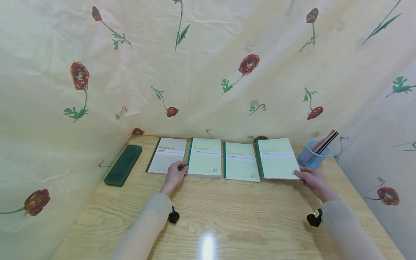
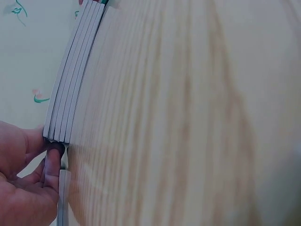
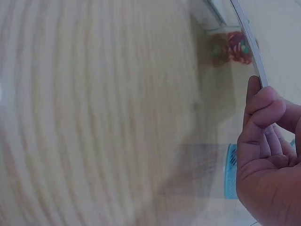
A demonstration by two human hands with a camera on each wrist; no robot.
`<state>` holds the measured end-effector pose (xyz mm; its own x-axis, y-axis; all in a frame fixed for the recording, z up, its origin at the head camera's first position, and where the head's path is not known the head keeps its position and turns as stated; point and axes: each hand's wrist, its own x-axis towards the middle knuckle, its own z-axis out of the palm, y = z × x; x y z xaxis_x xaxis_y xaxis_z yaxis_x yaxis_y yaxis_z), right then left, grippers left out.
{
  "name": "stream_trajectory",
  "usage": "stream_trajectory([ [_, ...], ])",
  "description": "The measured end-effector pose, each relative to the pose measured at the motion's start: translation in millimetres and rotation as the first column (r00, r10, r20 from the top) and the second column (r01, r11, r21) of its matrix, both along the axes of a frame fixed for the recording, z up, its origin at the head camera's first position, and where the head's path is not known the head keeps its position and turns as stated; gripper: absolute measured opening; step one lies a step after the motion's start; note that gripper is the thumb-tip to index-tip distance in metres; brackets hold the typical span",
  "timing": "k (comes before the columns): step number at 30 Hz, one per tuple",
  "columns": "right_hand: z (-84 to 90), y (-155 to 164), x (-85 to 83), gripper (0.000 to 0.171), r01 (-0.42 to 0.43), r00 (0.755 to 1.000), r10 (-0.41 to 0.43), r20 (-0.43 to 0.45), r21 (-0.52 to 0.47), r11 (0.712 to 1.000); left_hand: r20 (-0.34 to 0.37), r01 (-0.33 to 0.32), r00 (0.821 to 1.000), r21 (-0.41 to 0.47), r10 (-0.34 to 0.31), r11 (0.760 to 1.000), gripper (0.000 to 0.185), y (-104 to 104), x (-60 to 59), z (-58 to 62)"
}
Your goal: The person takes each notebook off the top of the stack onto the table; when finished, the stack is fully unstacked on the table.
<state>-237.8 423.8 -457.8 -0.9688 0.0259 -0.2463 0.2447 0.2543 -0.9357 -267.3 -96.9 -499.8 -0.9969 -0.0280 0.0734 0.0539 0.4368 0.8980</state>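
Notebooks lie four in a row at the far side of the wooden counter (image 1: pixel 227 216), covers up, each headed "Gambit"; the smaller print is unreadable. The left hand (image 1: pixel 175 175) pinches the near left corner of the second green notebook (image 1: pixel 204 157), thumb on top, a finger under the stacked page edges, just beside the grey notebook (image 1: pixel 167 155). The right hand (image 1: pixel 312 180) curls its fingers on the near right corner of the rightmost green notebook (image 1: pixel 277 157); the third green notebook (image 1: pixel 241 160) lies untouched between. They look light, thin and bendy, so corners or spines seem the best hold. A dark green case (image 1: pixel 123 165) lies far left, a blue pencil cup (image 1: pixel 310 156) far right.
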Motion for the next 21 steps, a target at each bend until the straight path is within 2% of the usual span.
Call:
stream_trajectory([
  [5,-6.6,7,2.1,0.03,0.034,0.998,-0.035,0.061,0.012,0.999,0.008,0.003,1.0,-0.004,-0.003,1.0,0.016,0,0.0,0.4],
  [8,-9.3,8,3.1,0.036,0.055,0.994,-0.059,0.09,0.051,0.997,0.012,0.006,1.0,-0.003,-0.006,1.0,0.016,0,-0.2,0.0],
  [12,-13.1,8,2.8,0.051,0.078,0.991,-0.092,0.093,0.152,0.985,0.015,0.004,1.0,0.003,-0.004,1.0,0.016,0,0.5,0.5],
  [16,-15.3,5,2.0,0.058,0.111,0.988,-0.137,0.075,0.278,0.954,0.012,0.002,1.0,0.002,-0.002,1.0,0.017,0,0.9,1.0],
  [21,-16.4,-2,5.0,0.058,0.131,0.989,-0.145,0.0,0.431,0.893,0.008,0.003,1.0,-0.002,-0.003,1.0,0.017,-1,0.8,1.4],
])
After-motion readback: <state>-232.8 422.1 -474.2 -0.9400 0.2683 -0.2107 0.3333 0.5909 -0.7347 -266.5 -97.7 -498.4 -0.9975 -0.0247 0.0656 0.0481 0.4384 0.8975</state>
